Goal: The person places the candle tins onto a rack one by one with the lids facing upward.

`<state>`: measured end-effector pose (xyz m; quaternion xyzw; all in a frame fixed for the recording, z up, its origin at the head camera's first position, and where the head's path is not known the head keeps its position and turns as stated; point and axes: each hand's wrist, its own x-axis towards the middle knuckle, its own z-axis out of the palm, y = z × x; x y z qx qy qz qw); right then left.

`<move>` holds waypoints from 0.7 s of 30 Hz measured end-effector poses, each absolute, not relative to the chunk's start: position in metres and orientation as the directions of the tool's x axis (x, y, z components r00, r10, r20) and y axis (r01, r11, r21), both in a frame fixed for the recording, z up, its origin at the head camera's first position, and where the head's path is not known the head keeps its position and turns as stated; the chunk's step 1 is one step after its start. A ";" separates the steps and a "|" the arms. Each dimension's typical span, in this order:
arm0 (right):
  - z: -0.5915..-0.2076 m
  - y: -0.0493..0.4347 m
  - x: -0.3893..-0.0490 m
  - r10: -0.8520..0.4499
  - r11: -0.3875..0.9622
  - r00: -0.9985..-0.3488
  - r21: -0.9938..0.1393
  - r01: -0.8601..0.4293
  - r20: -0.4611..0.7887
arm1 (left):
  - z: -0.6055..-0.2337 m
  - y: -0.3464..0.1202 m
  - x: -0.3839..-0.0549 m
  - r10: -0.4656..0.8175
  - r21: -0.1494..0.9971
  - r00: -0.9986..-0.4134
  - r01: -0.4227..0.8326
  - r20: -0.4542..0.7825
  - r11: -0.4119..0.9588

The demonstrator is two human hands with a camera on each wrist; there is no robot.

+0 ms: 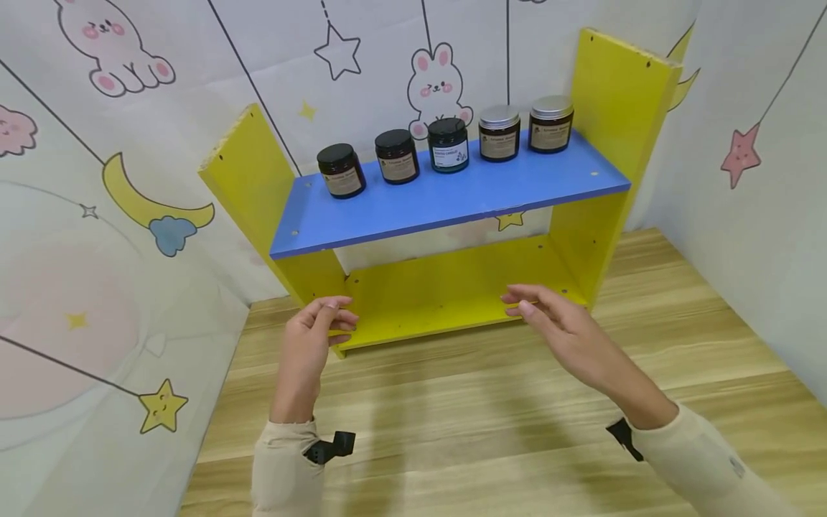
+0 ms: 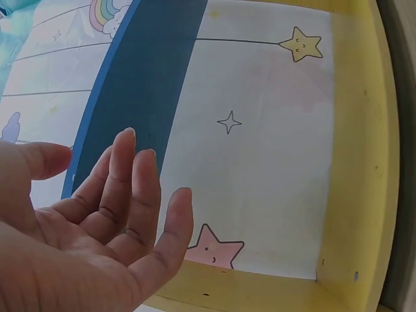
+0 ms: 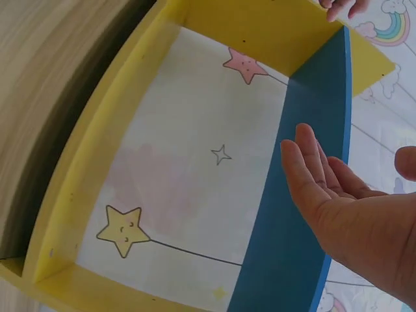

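A small shelf unit with yellow side boards and a blue middle shelf (image 1: 413,210) stands before me in the head view. On the blue shelf several dark jars sit in a row. Three have black lids, such as the left jar (image 1: 342,171); two on the right have silver lids, such as the end jar (image 1: 550,125). My left hand (image 1: 314,332) hovers in front of the unit's lower left corner, fingers relaxed and holding nothing. In front of the lower right part, my right hand (image 1: 555,322) is likewise loose and bare. Both wrist views show relaxed fingers before the blue shelf.
The unit's yellow bottom board (image 1: 439,287) lies low over the wood-grain tabletop (image 1: 446,431). Yellow side panels rise at the left (image 1: 252,172) and right (image 1: 623,108). White cloth (image 1: 194,43) printed with rabbits, stars and moons hangs behind and at both sides.
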<state>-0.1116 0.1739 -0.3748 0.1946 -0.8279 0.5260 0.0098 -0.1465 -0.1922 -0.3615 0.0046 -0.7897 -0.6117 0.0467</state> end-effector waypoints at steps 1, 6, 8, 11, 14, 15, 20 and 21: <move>-0.377 0.175 -0.111 -0.312 0.366 -0.924 -0.870 -0.330 0.219 | -0.363 -0.191 -0.145 -0.059 0.966 -0.996 0.050 0.067 0.254; -0.384 0.178 -0.114 -0.309 0.396 -0.924 -0.853 -0.341 0.226 | -0.372 -0.185 -0.142 -0.005 0.951 -0.996 0.079 0.084 0.298; -0.387 0.180 -0.115 -0.300 0.445 -0.924 -0.822 -0.357 0.239 | -0.375 -0.183 -0.142 0.033 0.929 -0.993 0.121 0.117 0.348; -0.394 0.182 -0.118 -0.310 0.555 -0.906 -0.719 -0.418 0.288 | -0.381 -0.178 -0.140 0.107 0.867 -0.971 0.240 0.214 0.437; -0.402 0.185 -0.121 -0.362 0.675 -0.851 -0.522 -0.521 0.380 | -0.387 -0.173 -0.137 0.188 0.741 -0.920 0.389 0.344 0.547; -0.405 0.185 -0.123 -0.388 0.702 -0.822 -0.444 -0.557 0.417 | -0.389 -0.171 -0.136 0.217 0.689 -0.899 0.432 0.380 0.582; -0.415 0.189 -0.132 -0.474 0.776 -0.708 -0.132 -0.617 0.525 | -0.393 -0.163 -0.131 0.358 0.331 -0.787 0.558 0.502 0.761; -0.417 0.190 -0.134 -0.482 0.784 -0.698 -0.094 -0.613 0.530 | -0.393 -0.163 -0.130 0.382 0.263 -0.768 0.565 0.514 0.782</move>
